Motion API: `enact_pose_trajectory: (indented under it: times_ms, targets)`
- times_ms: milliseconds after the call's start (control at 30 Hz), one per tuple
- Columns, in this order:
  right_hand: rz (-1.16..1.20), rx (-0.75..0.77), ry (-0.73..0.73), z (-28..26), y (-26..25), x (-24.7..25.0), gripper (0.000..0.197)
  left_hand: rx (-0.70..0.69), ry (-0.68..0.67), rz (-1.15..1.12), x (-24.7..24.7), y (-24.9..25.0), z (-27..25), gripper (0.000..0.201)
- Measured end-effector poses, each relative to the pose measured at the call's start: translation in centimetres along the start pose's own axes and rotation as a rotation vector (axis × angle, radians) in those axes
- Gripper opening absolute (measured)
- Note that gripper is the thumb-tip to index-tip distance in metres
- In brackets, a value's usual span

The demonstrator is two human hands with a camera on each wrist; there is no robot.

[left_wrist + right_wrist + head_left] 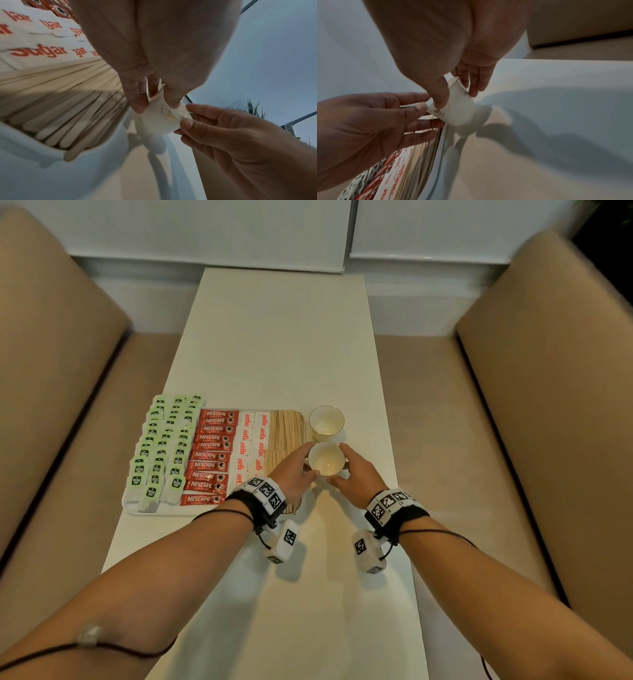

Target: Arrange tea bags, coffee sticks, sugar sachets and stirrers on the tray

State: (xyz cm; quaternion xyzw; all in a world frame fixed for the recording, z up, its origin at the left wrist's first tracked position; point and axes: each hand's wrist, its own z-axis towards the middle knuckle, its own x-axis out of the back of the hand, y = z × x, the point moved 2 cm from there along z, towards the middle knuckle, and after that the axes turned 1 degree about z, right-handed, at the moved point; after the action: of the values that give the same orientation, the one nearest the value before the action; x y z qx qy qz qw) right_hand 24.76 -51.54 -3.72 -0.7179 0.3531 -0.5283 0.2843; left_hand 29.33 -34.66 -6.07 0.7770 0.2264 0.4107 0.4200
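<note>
A white rectangular tray (137, 510) on the worktop holds four neat columns: green-labelled tea bags (161, 446) at nine o'clock, then red Nescafé coffee sticks (210, 457), white sugar sachets (251, 440), and wooden stirrers (286, 431) at three o'clock.

"NESCAFE CLASSIC" in white on the red coffee sticks (209, 455); "Sugar" in orange-red on the white sugar sachets (251, 445). Print on the green tea bags (161, 445) too small to read.

Wooden stirrers (286, 436), paper sugar sachets (251, 440), glossy ceramic cup (325, 458), matt table (274, 344)
</note>
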Motion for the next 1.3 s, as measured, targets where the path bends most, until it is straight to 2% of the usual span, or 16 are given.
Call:
enact_pose_trajectory:
  times_ms: [567, 1100, 1300]
  targets:
    - [-0.007, 0.007, 0.001, 1.1, 0.6, 0.3, 0.052, 0.031, -0.002, 0.021, 0.4, 0.8, 0.7, 0.059]
    - [-0.002, -0.065, 0.029, 1.4, 1.0, 0.2, 0.064, 0.02, -0.02, 0.036, 0.6, 1.2, 0.5, 0.056]
    - [0.01, -0.125, 0.026, 0.8, 1.0, 0.7, 0.09, 0.075, 0.014, 0.031, 0.7, 1.2, 0.0, 0.069]
